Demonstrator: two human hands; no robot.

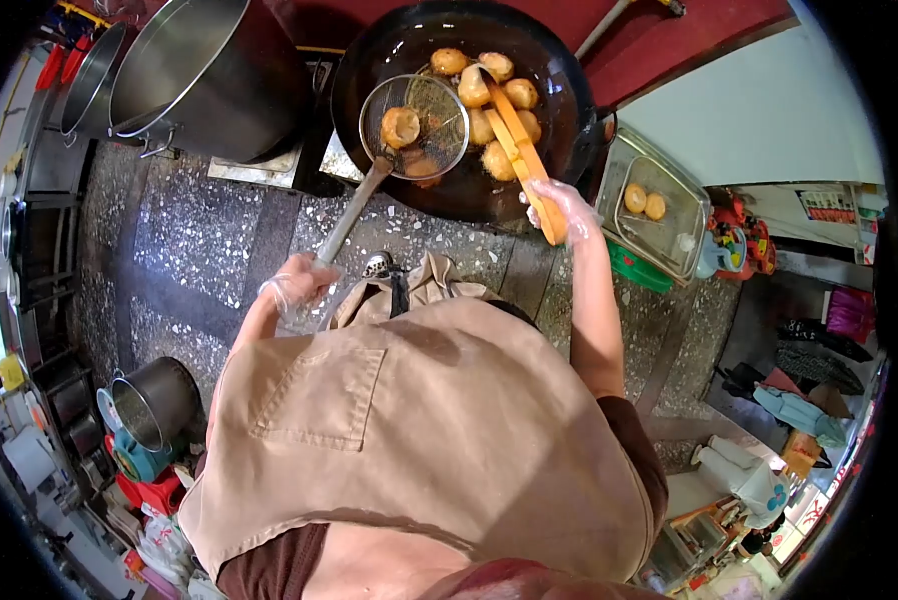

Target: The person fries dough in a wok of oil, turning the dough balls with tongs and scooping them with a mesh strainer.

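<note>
My left hand [300, 284], in a clear plastic glove, is closed round the handle of a wire skimmer [440, 108]. One browned round fried ball [401, 127] lies in the skimmer's mesh, which is over the left part of a large dark wok [369, 50]. Wooden tongs [530, 170] are gripped in my right hand [567, 213], also gloved. Their far ends reach in among several golden fried balls [499, 160] in the wok. Whether the tips pinch one of these balls, I cannot tell.
Right of the wok stands a metal tray [674, 240] with two fried balls [645, 201] in it, above a green container [639, 268]. Big metal pots [204, 80] stand at the wok's left. A smaller pot [159, 400] is at lower left, on a speckled floor [209, 240].
</note>
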